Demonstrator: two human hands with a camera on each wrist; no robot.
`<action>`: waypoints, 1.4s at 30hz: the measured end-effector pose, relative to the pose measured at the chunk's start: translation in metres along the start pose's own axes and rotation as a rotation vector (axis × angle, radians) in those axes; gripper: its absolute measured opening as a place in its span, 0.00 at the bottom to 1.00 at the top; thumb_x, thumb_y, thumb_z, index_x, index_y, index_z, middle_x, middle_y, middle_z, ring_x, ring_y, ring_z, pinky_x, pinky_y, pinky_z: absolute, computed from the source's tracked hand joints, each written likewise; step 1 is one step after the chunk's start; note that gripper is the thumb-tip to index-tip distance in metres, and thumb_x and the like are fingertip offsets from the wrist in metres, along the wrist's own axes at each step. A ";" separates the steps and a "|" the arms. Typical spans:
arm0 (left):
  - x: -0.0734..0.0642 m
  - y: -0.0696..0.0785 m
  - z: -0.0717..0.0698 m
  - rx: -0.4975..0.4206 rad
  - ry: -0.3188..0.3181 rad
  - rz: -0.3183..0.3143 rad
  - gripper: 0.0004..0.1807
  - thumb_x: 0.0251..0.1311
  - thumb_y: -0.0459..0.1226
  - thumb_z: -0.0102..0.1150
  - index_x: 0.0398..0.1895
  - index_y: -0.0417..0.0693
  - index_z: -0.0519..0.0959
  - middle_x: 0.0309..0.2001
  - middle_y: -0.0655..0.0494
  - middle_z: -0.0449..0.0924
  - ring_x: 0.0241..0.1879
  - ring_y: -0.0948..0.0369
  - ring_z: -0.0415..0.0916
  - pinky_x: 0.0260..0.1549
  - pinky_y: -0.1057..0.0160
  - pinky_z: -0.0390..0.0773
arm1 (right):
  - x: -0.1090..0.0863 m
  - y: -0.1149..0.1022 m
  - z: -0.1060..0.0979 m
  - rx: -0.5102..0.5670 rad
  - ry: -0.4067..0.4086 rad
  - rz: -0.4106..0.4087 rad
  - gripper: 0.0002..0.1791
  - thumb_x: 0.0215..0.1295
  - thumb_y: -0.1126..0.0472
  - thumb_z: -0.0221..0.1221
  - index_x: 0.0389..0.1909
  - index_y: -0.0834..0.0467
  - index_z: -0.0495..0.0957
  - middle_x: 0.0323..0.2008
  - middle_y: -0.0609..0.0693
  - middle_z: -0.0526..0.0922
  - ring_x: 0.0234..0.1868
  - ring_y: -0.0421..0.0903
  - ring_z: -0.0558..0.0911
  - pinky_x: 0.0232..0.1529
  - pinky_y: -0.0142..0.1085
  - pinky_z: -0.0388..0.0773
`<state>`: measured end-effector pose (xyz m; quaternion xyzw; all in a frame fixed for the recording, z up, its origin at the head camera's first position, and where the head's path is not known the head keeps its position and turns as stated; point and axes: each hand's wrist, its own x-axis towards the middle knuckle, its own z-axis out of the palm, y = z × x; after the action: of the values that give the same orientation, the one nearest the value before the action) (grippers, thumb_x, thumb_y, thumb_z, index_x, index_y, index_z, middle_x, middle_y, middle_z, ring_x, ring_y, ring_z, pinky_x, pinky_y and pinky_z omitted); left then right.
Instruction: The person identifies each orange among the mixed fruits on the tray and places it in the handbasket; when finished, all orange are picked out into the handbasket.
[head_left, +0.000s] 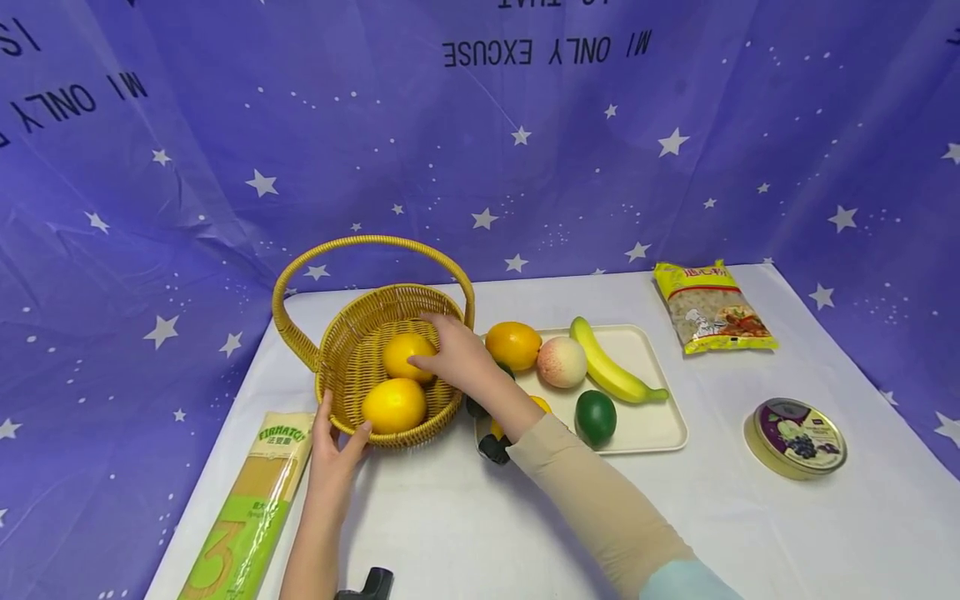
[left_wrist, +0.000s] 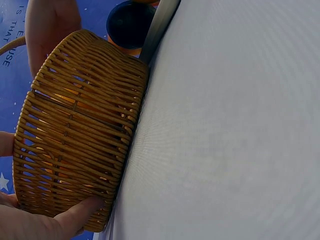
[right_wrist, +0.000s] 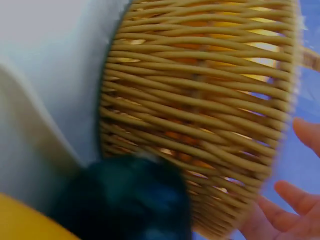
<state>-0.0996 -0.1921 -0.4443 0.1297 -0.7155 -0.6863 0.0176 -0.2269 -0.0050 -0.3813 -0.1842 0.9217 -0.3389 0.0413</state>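
A yellow wicker basket [head_left: 342, 367] with a tall handle stands at the table's left. Its near left rim is gripped by my left hand [head_left: 333, 454], thumb [left_wrist: 82, 214] against the outer weave. Two orange-yellow fruits lie inside: a near one [head_left: 393, 406] and a far one [head_left: 401, 354]. My right hand [head_left: 461, 354] reaches over the basket's right rim, fingers spread, with the thumb right at the far fruit. Above the rim, the right wrist view shows the fingers apart. Beside the basket, a dark green fruit [right_wrist: 127, 200] is partly hidden by the right arm in the head view.
A cream tray [head_left: 660, 425] holds an orange fruit [head_left: 513, 345], a peach [head_left: 562, 362], a banana [head_left: 611, 367] and a green avocado-like fruit [head_left: 596, 418]. Noodle packet [head_left: 251, 508] lies left; a yellow food bag [head_left: 712, 308] and round tin [head_left: 797, 437] are at right.
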 end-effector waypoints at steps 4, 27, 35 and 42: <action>-0.001 0.000 0.000 -0.008 -0.002 0.002 0.45 0.70 0.37 0.52 0.77 0.65 0.33 0.76 0.52 0.25 0.74 0.55 0.34 0.53 0.74 0.69 | -0.008 -0.001 -0.014 0.049 -0.026 -0.020 0.40 0.58 0.46 0.67 0.70 0.50 0.64 0.67 0.51 0.67 0.65 0.52 0.69 0.62 0.48 0.69; 0.002 -0.001 0.002 -0.020 0.011 -0.016 0.45 0.69 0.37 0.53 0.77 0.67 0.35 0.76 0.54 0.26 0.74 0.56 0.36 0.50 0.77 0.71 | -0.105 0.098 -0.082 0.337 0.003 0.095 0.38 0.56 0.47 0.69 0.65 0.57 0.70 0.57 0.57 0.76 0.54 0.56 0.77 0.55 0.50 0.76; 0.000 0.002 0.002 0.011 0.022 -0.028 0.45 0.69 0.38 0.53 0.77 0.67 0.35 0.76 0.55 0.24 0.74 0.54 0.33 0.62 0.56 0.63 | -0.115 0.109 -0.075 0.257 -0.077 0.066 0.34 0.55 0.48 0.69 0.62 0.58 0.73 0.58 0.57 0.76 0.56 0.56 0.75 0.59 0.51 0.70; 0.001 0.001 0.003 0.008 0.022 -0.036 0.45 0.69 0.38 0.54 0.78 0.67 0.35 0.76 0.57 0.25 0.74 0.57 0.34 0.57 0.66 0.67 | -0.117 0.110 -0.069 0.160 -0.138 0.051 0.36 0.54 0.41 0.68 0.61 0.54 0.74 0.59 0.50 0.76 0.51 0.52 0.78 0.52 0.48 0.76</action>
<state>-0.1012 -0.1896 -0.4432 0.1501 -0.7157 -0.6819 0.0128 -0.1659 0.1574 -0.4043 -0.1798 0.8910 -0.3968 0.1277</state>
